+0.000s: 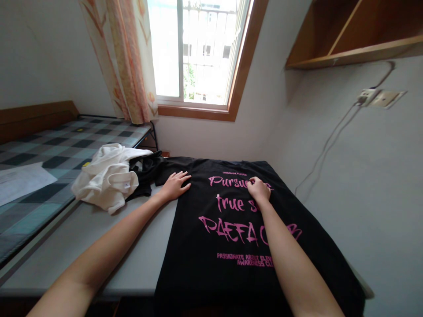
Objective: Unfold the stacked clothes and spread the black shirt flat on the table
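A black T-shirt (198,198) with pink lettering lies spread over a white tabletop, its lower end hanging past the front edge. My left hand (175,186) rests flat on the shirt's left side near the sleeve, palm down, fingers spread. On the printed upper part, my right hand (260,190) has its fingers curled against the cloth in what looks like a pinch; its fingertips are partly hidden. Left of the shirt, a crumpled white garment (109,176) lies beside some bunched black cloth (145,171).
The white table (139,246) adjoins a bed with a checked cover (66,136), where a white paper sheet (24,180) lies. Ahead are a curtain (128,66) and a window (205,53). A wooden shelf (357,48) and a plugged-in cable (330,136) are on the right wall.
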`<state>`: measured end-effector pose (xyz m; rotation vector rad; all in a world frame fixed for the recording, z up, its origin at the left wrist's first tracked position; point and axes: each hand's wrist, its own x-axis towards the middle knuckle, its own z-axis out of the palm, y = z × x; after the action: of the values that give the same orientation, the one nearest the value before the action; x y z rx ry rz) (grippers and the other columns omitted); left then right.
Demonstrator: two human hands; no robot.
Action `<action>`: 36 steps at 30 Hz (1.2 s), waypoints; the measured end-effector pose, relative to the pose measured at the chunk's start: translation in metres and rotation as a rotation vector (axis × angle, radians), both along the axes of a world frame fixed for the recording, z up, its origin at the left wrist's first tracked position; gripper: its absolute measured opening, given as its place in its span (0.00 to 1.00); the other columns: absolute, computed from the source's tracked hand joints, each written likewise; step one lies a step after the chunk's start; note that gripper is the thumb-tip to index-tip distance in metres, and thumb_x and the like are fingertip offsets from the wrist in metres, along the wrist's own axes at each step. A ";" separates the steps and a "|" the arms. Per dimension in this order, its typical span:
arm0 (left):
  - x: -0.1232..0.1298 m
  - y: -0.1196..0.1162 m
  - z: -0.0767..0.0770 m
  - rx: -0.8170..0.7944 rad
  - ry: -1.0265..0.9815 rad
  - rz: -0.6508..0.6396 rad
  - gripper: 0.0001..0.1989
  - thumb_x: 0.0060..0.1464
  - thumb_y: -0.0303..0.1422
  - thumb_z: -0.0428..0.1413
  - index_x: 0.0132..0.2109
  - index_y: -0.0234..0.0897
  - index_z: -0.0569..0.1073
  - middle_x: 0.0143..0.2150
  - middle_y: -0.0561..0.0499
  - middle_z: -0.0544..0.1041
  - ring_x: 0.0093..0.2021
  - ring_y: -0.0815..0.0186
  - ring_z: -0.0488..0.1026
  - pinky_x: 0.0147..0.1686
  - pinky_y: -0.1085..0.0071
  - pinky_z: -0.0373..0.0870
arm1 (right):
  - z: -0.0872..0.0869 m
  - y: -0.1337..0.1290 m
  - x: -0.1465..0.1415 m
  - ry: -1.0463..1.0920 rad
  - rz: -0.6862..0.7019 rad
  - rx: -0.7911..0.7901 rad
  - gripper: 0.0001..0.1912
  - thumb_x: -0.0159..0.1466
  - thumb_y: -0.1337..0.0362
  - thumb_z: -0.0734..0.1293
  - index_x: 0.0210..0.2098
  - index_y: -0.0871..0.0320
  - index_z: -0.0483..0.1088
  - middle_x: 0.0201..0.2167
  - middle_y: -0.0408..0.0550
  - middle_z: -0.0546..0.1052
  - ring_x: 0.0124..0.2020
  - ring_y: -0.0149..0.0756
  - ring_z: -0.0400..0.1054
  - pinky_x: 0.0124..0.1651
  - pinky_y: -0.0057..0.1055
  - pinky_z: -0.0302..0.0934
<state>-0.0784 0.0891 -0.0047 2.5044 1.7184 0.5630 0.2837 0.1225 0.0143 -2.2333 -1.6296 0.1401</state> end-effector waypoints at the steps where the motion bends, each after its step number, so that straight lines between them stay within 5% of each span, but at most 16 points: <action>1: 0.000 0.000 0.000 -0.001 0.000 0.001 0.25 0.62 0.45 0.47 0.61 0.42 0.68 0.66 0.46 0.64 0.68 0.55 0.56 0.66 0.54 0.50 | 0.000 0.000 0.000 0.000 -0.001 -0.003 0.16 0.63 0.58 0.61 0.48 0.53 0.74 0.44 0.52 0.79 0.48 0.46 0.72 0.51 0.40 0.59; 36: 0.000 -0.001 0.001 0.005 0.027 0.001 0.25 0.62 0.44 0.47 0.62 0.40 0.68 0.67 0.45 0.63 0.68 0.55 0.56 0.66 0.54 0.50 | 0.004 -0.002 -0.003 -0.005 0.009 -0.025 0.16 0.64 0.58 0.61 0.48 0.54 0.72 0.46 0.53 0.79 0.50 0.47 0.71 0.53 0.42 0.58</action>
<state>-0.0782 0.0882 -0.0032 2.5264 1.7302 0.5369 0.2805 0.1202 0.0178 -2.2467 -1.6499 0.1578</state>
